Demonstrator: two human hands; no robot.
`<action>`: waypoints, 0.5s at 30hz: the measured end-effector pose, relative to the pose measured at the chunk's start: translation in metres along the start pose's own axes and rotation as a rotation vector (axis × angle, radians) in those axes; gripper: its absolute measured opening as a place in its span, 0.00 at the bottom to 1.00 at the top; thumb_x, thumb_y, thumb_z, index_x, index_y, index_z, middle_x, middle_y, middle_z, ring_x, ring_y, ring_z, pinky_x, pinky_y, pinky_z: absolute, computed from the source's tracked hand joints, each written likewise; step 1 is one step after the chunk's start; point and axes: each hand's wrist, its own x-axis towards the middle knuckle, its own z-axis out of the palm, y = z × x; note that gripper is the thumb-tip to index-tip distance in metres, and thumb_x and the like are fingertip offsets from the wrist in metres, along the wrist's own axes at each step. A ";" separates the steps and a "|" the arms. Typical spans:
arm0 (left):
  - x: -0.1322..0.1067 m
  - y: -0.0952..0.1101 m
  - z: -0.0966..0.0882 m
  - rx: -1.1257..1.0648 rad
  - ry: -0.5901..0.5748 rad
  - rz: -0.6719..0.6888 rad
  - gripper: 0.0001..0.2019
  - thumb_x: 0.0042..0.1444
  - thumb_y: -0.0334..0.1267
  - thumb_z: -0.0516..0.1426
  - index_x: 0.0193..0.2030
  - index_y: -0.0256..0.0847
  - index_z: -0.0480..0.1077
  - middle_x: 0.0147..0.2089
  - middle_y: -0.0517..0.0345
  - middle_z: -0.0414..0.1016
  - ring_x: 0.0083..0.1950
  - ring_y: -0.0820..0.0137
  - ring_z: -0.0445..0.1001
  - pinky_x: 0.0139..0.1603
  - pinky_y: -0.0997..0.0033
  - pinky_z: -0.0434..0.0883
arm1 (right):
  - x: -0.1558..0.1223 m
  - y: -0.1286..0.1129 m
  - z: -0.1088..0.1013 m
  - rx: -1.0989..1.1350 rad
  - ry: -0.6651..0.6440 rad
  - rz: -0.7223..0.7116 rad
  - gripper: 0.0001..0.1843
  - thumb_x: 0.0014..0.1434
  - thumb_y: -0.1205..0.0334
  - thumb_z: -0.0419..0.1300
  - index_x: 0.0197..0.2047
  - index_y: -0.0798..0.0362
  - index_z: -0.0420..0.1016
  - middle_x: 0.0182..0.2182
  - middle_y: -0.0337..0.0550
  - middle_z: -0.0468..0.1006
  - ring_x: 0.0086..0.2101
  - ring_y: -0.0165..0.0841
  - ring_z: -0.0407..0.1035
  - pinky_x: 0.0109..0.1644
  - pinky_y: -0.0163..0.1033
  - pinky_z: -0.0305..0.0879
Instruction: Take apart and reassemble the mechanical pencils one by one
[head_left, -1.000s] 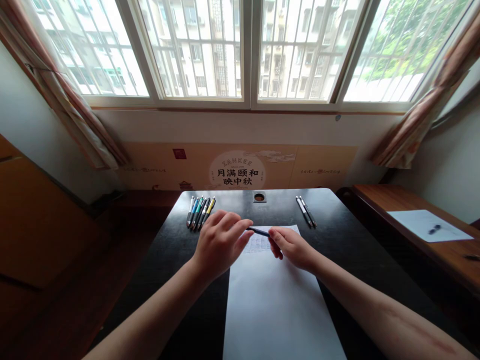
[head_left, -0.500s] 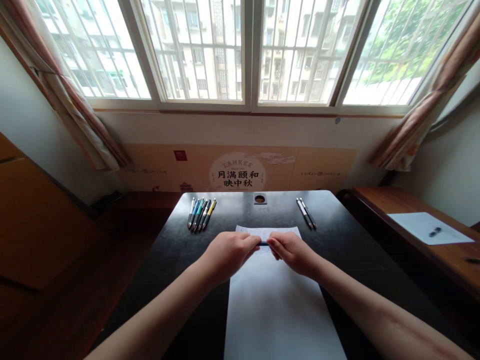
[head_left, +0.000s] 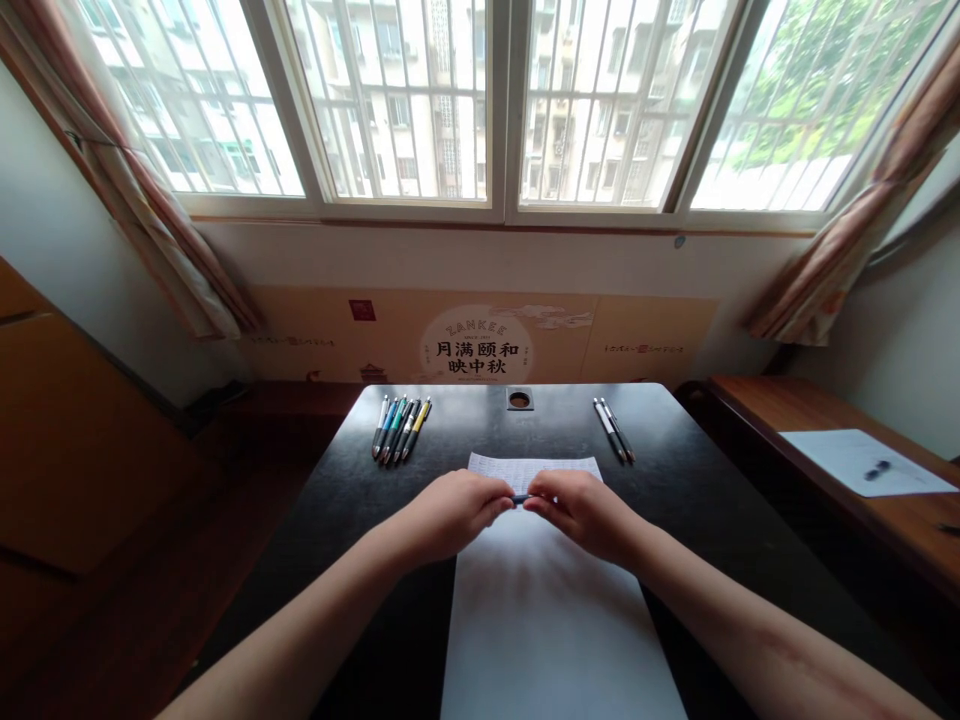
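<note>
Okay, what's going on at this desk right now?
A person pinches a dark pen between left hand and right hand, over a white sheet on the black table. Only a short bit of the pen shows between them. A row of coloured pens lies far left, two pens far right.

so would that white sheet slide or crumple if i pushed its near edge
The sheet looks thin and lies flat, so it would likely flop when lifted. The table is dark and glossy, so it probably slides easily. The left hand and right hand, pinching a pen over its far end, might pin it.
</note>
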 end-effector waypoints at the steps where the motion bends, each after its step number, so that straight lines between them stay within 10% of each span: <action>1: 0.000 0.000 0.000 -0.003 0.007 -0.003 0.13 0.66 0.37 0.52 0.38 0.42 0.78 0.32 0.59 0.79 0.32 0.70 0.75 0.32 0.73 0.65 | 0.000 -0.001 0.000 0.027 0.026 0.014 0.14 0.69 0.50 0.57 0.39 0.52 0.75 0.31 0.44 0.78 0.30 0.34 0.70 0.35 0.37 0.64; 4: 0.001 0.001 0.000 0.014 0.032 0.001 0.13 0.67 0.38 0.51 0.40 0.42 0.78 0.34 0.58 0.80 0.33 0.69 0.75 0.33 0.72 0.65 | 0.000 -0.005 -0.003 0.098 0.061 0.099 0.15 0.65 0.50 0.62 0.47 0.52 0.74 0.37 0.44 0.80 0.31 0.33 0.72 0.35 0.37 0.65; 10: 0.001 0.001 0.002 0.078 0.047 0.016 0.13 0.68 0.39 0.51 0.45 0.42 0.78 0.38 0.55 0.81 0.37 0.65 0.78 0.37 0.71 0.68 | 0.001 -0.001 -0.003 0.163 -0.019 0.163 0.23 0.72 0.51 0.50 0.29 0.54 0.73 0.25 0.41 0.76 0.28 0.33 0.70 0.35 0.37 0.63; 13: 0.001 -0.002 0.005 0.099 0.063 0.009 0.14 0.67 0.39 0.51 0.46 0.42 0.78 0.39 0.53 0.82 0.39 0.64 0.79 0.38 0.70 0.70 | 0.000 0.000 0.000 0.208 0.025 0.175 0.08 0.66 0.58 0.58 0.43 0.52 0.76 0.32 0.41 0.78 0.31 0.33 0.71 0.35 0.36 0.64; 15: 0.001 -0.003 0.006 0.102 0.067 0.001 0.14 0.67 0.39 0.51 0.46 0.41 0.78 0.40 0.53 0.82 0.40 0.63 0.79 0.39 0.70 0.70 | 0.000 0.000 0.002 0.231 0.055 0.204 0.21 0.62 0.58 0.63 0.58 0.49 0.69 0.37 0.41 0.78 0.31 0.32 0.70 0.35 0.35 0.66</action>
